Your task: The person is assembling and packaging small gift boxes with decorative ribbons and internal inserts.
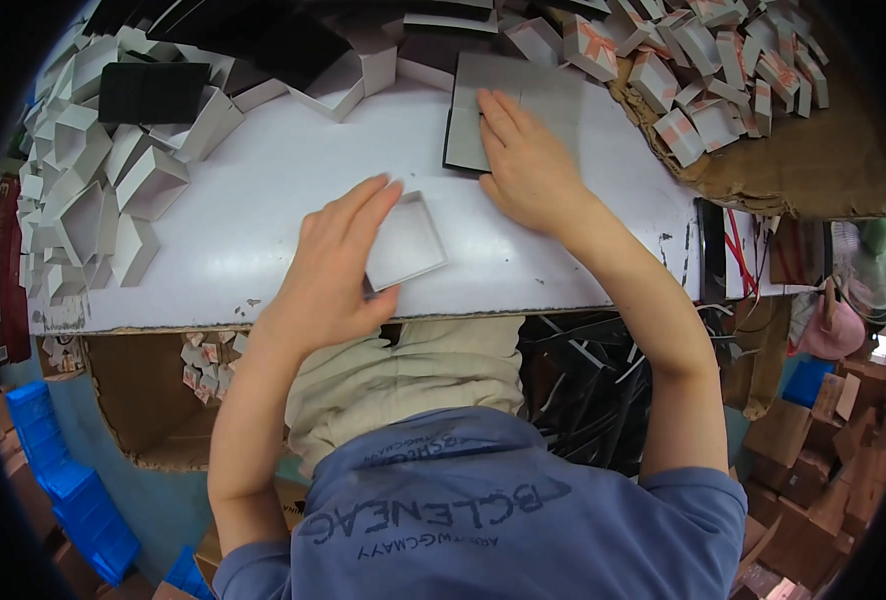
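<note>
A small white open-topped box (409, 243) lies on the white tabletop in front of me. My left hand (335, 258) is closed round its left side, fingers at the far edge and thumb at the near edge. Farther off to the right, my right hand (526, 165) lies with stretched fingers on a grey sheet (553, 95) with a dark edge. Under its palm, part of the sheet is hidden.
White open boxes (83, 215) pile up at the left, with a black piece (153, 92) on top. Far right, a cardboard tray (803, 180) holds white boxes with pink ribbon print (678, 135). Dark strips (593, 390) hang below the table edge.
</note>
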{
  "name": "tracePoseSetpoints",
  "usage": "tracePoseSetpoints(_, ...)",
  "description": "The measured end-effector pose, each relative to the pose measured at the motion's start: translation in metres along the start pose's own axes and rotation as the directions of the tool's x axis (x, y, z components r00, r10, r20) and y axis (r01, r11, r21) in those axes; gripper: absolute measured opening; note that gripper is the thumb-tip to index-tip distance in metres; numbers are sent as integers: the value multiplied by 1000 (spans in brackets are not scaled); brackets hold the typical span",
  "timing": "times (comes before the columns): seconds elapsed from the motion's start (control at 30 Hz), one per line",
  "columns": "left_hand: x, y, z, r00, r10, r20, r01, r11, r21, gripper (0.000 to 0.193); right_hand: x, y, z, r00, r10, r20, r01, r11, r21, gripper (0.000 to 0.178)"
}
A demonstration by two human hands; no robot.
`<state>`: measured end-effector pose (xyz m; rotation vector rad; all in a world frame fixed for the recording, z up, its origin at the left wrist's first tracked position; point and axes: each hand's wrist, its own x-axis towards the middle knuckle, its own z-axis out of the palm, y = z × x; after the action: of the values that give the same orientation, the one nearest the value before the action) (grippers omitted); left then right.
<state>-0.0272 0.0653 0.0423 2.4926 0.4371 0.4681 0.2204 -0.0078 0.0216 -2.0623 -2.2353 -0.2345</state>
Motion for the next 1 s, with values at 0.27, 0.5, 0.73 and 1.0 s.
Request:
tracePoseSetpoints(0.27,104,2,-14,671,-14,741,76,996,-51,113,-23,13,-17,982,-185,-35,188,949,253,46)
tracePoseSetpoints(0.5,117,2,-3,646,-98,757,121,992,25,111,-62,24,-28,993,-113,31,93,922,375,48)
tracePoseSetpoints(0.73,111,-2,4,752,73,655,-54,997,-49,101,-84,28,-22,990,119,74,-131,974,188,53)
tracePoseSetpoints(1.0,111,2,24,868,288,404,-360,926,112,96,-88,42,-24,978,164,128,-193,943,272,51)
